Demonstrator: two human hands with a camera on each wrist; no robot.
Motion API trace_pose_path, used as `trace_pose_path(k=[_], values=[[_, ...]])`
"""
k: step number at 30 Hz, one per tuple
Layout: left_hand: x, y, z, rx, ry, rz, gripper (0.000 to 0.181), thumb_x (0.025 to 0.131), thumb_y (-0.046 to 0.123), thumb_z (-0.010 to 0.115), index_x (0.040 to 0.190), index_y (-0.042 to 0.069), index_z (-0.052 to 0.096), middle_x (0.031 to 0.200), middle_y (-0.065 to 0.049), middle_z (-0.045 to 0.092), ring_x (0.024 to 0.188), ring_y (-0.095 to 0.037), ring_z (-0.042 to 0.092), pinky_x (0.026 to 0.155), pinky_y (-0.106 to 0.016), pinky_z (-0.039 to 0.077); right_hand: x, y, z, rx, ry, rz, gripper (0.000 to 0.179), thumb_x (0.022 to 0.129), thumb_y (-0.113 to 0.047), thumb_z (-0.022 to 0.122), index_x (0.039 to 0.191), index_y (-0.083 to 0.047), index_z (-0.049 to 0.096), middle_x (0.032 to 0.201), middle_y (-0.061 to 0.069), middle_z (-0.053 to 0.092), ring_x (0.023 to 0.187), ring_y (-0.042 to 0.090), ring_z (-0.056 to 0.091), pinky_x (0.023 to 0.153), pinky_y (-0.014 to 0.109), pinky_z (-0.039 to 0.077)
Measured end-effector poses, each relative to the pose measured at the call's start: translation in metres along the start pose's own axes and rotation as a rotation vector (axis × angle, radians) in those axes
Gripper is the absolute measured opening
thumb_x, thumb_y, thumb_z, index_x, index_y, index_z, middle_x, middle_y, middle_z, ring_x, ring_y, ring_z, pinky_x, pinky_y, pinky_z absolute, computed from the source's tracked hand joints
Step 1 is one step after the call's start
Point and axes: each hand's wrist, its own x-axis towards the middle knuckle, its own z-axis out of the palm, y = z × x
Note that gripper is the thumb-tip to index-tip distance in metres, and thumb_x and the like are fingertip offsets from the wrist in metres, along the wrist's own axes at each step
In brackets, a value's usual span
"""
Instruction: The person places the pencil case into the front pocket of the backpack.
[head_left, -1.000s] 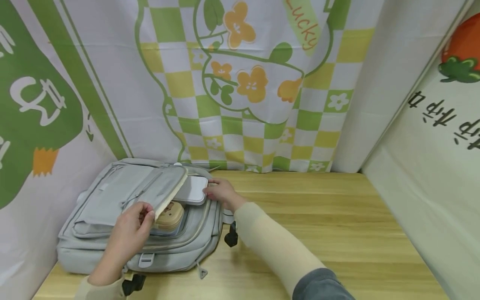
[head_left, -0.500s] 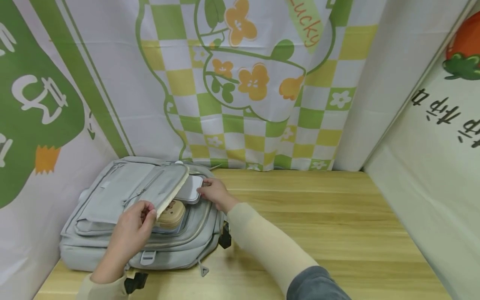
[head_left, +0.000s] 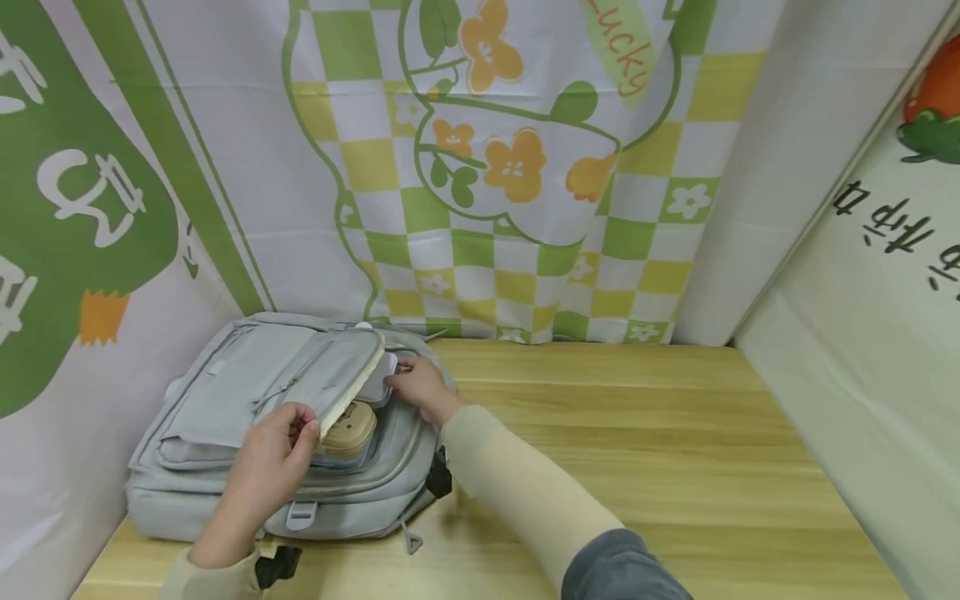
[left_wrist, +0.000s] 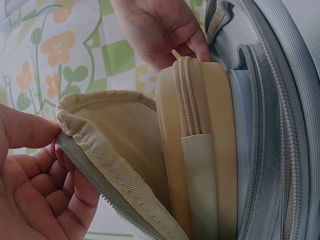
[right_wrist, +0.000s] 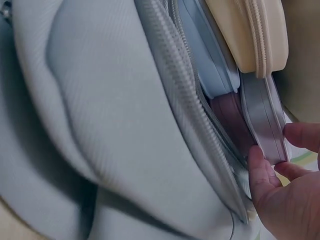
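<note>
A light grey backpack (head_left: 217,392) lies on the table with its front pocket unzipped. My left hand (head_left: 270,454) pinches the edge of the pocket flap (left_wrist: 117,170) between thumb and fingers, holding it lifted. At the pocket's far end, my right hand (head_left: 425,390) grips a flat whitish-grey case (right_wrist: 262,112) by its outer end; the rest of the case is hidden under the flap. Beside it sits a tan zip case (left_wrist: 197,150) with a small animal face. A pale blue case (right_wrist: 207,55) and a dark reddish case (right_wrist: 231,117) lie deeper in the pocket.
The wooden table (head_left: 637,450) extends to the right of the backpack. A patterned curtain (head_left: 510,208) hangs right behind it, with printed cloth walls on both sides. A zipper pull (head_left: 412,542) dangles at the bag's front edge.
My right hand has moved left, sliding the whitish-grey case further under the flap, so less of it shows. My left hand keeps its hold on the flap.
</note>
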Motion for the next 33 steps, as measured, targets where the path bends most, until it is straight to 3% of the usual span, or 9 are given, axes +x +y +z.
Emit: trace_pose_path(k=[12,19,23,26,33], values=[[-0.006,0.005,0.008,-0.016,-0.031,-0.053,0.005,0.099,0.003,0.062,0.096,0.000,0.062,0.078,-0.002,0.056,0.067,-0.014,0.049,0.057,-0.029,0.043,0.001,0.000,0.011,-0.089,0.007,-0.018,0.032,0.095,-0.002,0.067,0.127,0.000,0.069,0.099,0.005,0.068,0.085,0.015,0.063,0.078,0.029,0.055],[-0.008,0.002,0.009,-0.013,-0.048,-0.062,0.004,0.099,0.003,0.062,0.097,0.000,0.062,0.079,-0.002,0.056,0.068,-0.014,0.049,0.059,-0.029,0.043,0.001,0.005,0.013,-0.078,0.004,0.000,0.036,0.095,-0.004,0.068,0.132,-0.001,0.067,0.106,0.008,0.069,0.091,0.018,0.065,0.084,0.032,0.056],[-0.007,0.000,0.006,0.000,-0.070,-0.064,0.006,0.100,0.004,0.061,0.097,-0.001,0.062,0.079,-0.001,0.056,0.067,-0.014,0.048,0.058,-0.029,0.042,0.000,0.003,0.006,-0.063,-0.059,0.010,0.042,0.097,-0.006,0.065,0.139,0.000,0.061,0.124,0.013,0.068,0.100,0.020,0.068,0.086,0.031,0.057],[-0.007,0.002,0.006,0.016,-0.061,-0.053,0.005,0.099,0.004,0.062,0.096,0.000,0.062,0.078,-0.001,0.055,0.066,-0.014,0.048,0.057,-0.029,0.041,-0.004,-0.001,-0.006,-0.033,-0.126,0.002,0.045,0.100,-0.010,0.064,0.143,0.002,0.057,0.126,0.017,0.067,0.107,0.026,0.068,0.089,0.032,0.057],[-0.010,0.007,0.012,0.069,-0.016,0.012,0.006,0.094,0.000,0.066,0.091,0.004,0.063,0.073,0.002,0.051,0.063,-0.011,0.045,0.052,-0.029,0.040,-0.031,0.003,-0.056,-0.025,-0.319,-0.025,0.046,0.104,-0.005,0.057,0.148,0.007,0.048,0.128,0.025,0.063,0.114,0.037,0.064,0.094,0.042,0.055]])
